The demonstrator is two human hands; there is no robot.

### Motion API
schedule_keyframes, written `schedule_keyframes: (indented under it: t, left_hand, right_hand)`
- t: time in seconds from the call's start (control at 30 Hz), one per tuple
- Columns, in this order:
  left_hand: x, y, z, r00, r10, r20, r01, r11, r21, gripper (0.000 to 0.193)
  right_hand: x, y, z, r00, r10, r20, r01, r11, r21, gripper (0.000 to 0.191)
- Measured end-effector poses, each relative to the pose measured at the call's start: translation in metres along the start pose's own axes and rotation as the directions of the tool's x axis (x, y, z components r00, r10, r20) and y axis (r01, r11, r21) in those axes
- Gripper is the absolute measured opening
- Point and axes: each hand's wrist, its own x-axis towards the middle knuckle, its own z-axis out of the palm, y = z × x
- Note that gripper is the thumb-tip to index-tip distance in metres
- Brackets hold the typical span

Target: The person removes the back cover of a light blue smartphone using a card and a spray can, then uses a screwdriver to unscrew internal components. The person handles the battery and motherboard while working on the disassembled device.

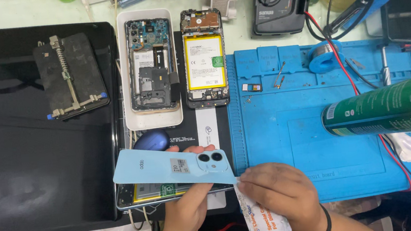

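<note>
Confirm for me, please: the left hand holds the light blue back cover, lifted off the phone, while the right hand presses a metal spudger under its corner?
Not quite. In the head view the right hand presses a thin plastic card, not a metal spudger, under the corner of the back cover. The left hand does hold the cover above the phone.

The whole view is a pale green workbench (21, 15) seen from straight above, evenly and brightly lit with soft shadows. A blue silicone work mat (285, 129) covers the surface from the centre out to 3 o'clock, its top edge moulded into small trays. At 9 o'clock lies a large glossy black panel (39, 182) that catches faint reflections of the light overhead. Black and red cables (337, 51) trail in from 1 o'clock. No wall, floor or window shows.
</note>
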Motion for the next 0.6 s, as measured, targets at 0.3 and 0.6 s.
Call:
schedule_keyframes:
  t: [0.3, 0.6]
  left_hand:
    - [-0.0012, 0.0014, 0.001, 1.0, -0.007, -0.03, 0.007, 1.0, -0.007, 0.072]
    - [-0.0016, 0.0006, 0.0007, 0.998, -0.02, -0.053, 0.021, 1.0, 0.009, 0.072]
  right_hand:
    - [-0.0008, -0.0006, 0.0003, 0.999, -0.01, 0.046, 0.012, 0.999, -0.034, 0.035]
    - [-0.0063, 0.0027, 0.0073, 1.0, -0.007, 0.007, 0.008, 0.999, -0.053, 0.032]
